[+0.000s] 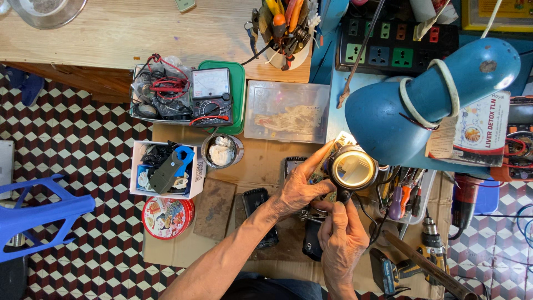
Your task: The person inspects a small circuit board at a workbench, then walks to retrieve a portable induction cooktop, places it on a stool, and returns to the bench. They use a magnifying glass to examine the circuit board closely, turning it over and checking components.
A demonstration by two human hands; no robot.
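A multimeter [211, 95], round red tin [168, 218] — blue desk lamp [438, 105] overhead.

Both bare forearms come up from the lower edge, the left one long and slanting up to the right; the left hand [297, 189] lies back-up, its fingers [319, 158] stretched up and to the right, the thumb pointing right; just below those fingers the right hand [341, 236] stands upright, curled closed, knuckles leftward, its thumb and fingertips pinched together at the top.

- Blue lamp shade [422, 105] at two o'clock
- Round red tin [168, 218] at eight o'clock
- Green tray [239, 89] at eleven o'clock
- Red-white-black cube-patterned floor [72, 144] at nine o'clock
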